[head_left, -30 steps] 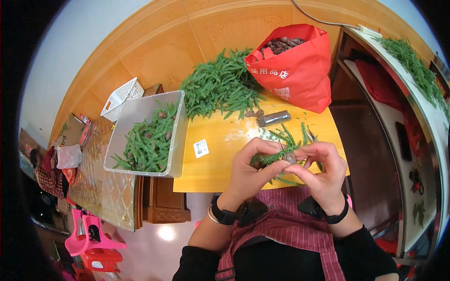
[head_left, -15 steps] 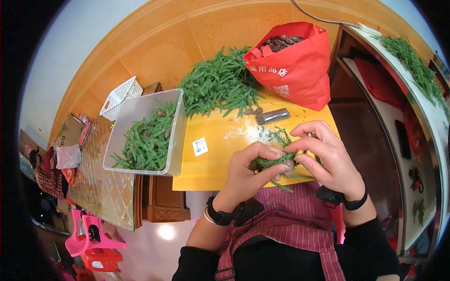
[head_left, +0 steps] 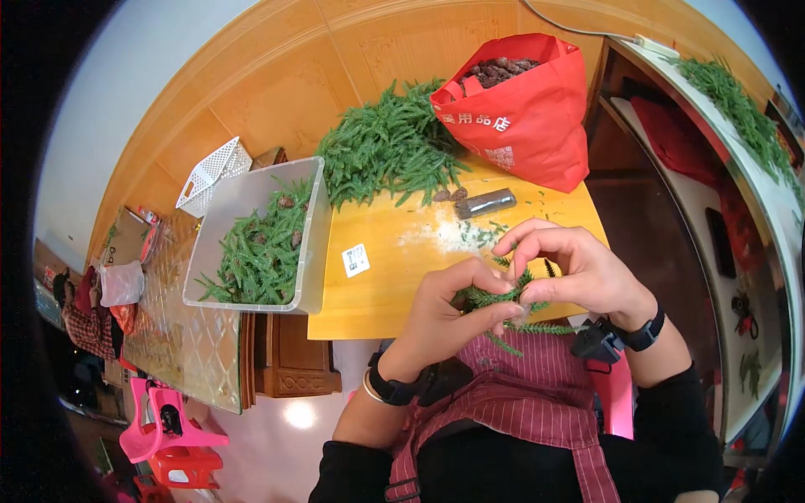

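Evergreen sprig (head_left: 482, 297) pinched by your left hand (head_left: 453, 310) and right hand (head_left: 583, 272), seemingly unfinished; cone-dotted sprigs (head_left: 251, 260) fill the bin (head_left: 314, 251) at left; loose greenery (head_left: 381, 151) remains, far side.

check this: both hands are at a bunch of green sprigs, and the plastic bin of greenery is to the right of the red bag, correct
One slip: the plastic bin of greenery is left of the red bag, as the head view shows. Both hands are at a bunch of green sprigs.
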### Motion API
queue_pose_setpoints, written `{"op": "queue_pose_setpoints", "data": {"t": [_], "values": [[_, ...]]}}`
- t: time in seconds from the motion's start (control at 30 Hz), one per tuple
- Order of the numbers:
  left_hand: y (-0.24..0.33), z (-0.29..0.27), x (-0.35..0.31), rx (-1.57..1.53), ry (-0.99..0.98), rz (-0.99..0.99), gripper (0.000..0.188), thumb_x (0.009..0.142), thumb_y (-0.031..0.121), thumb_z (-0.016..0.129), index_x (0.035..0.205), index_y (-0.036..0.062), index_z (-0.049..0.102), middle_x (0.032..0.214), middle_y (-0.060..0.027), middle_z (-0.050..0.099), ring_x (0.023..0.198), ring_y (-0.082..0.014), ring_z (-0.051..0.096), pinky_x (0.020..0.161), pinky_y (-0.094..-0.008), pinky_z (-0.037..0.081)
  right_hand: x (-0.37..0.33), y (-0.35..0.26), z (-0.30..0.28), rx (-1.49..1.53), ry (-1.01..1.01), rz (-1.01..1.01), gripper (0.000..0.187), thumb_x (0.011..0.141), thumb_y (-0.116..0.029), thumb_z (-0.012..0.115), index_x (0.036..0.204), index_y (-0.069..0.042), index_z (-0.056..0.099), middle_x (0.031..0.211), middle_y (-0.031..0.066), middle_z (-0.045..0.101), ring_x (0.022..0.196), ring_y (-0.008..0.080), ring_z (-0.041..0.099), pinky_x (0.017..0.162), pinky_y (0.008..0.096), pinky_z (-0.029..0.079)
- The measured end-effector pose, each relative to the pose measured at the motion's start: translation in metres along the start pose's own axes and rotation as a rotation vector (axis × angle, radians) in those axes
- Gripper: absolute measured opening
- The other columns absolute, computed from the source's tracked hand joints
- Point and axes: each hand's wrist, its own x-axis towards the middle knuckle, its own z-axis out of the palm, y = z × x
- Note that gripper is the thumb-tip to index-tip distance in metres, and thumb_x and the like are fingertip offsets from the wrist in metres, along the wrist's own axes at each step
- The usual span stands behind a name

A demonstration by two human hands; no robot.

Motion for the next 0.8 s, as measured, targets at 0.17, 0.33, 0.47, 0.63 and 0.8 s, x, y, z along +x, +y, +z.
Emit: {"op": "queue_pose_setpoints", "data": {"t": [0.17,0.33,0.47,0.63,0.8], "values": [[0.004,0.002,0.002,0.010,-0.024,-0.036,0.019,0.074,-0.009,0.063,0.089,-0.0002,0.054,0.096,-0.0133,0.059,0.070,-0.0157,0.061,0.055,-0.0243,0.051,-0.001,0.002,-0.003,0.171,-0.014,0.046,0.014,0.071,-0.012,0.070,0.080,-0.005,0.061,0.103,0.0088,0.055,0.101,0.0177,0.050,0.091,0.0322,0.035],[0.008,0.002,0.001,0.054,-0.027,-0.070,0.019,0.074,-0.009,0.063,0.088,-0.0003,0.055,0.094,-0.0122,0.059,0.070,-0.0152,0.060,0.056,-0.0243,0.052,-0.002,-0.001,-0.003,0.076,0.002,0.035,0.013,0.066,-0.004,0.071,0.074,-0.004,0.061,0.108,0.0105,0.053,0.102,0.0171,0.048,0.092,0.0312,0.034],[0.011,0.004,0.002,0.131,-0.042,-0.061,0.017,0.074,-0.008,0.063,0.088,-0.0003,0.055,0.093,-0.0117,0.060,0.071,-0.0145,0.061,0.056,-0.0235,0.051,-0.005,0.000,-0.003,0.046,0.019,0.004,0.012,0.066,-0.007,0.071,0.071,-0.004,0.060,0.109,0.0100,0.054,0.105,0.0190,0.047,0.093,0.0335,0.032],[0.017,0.008,0.005,0.326,-0.018,-0.030,0.013,0.073,-0.005,0.065,0.083,-0.0005,0.057,0.086,-0.0101,0.062,0.071,-0.0139,0.061,0.056,-0.0252,0.050,-0.007,-0.004,0.002,-0.094,0.103,-0.055,0.010,0.068,-0.008,0.069,0.070,-0.005,0.059,0.109,0.0106,0.056,0.113,0.0234,0.042,0.097,0.0370,0.028],[0.018,0.023,0.007,0.963,0.196,0.412,0.018,0.066,-0.002,0.069,0.080,0.0004,0.058,0.081,-0.0133,0.061,0.072,-0.0251,0.061,0.059,-0.0303,0.049,-0.008,0.001,0.012,-0.260,0.287,-0.161,0.009,0.069,-0.007,0.065,0.070,-0.005,0.056,0.114,0.0124,0.056,0.122,0.0285,0.034,0.100,0.0415,0.024]]}}
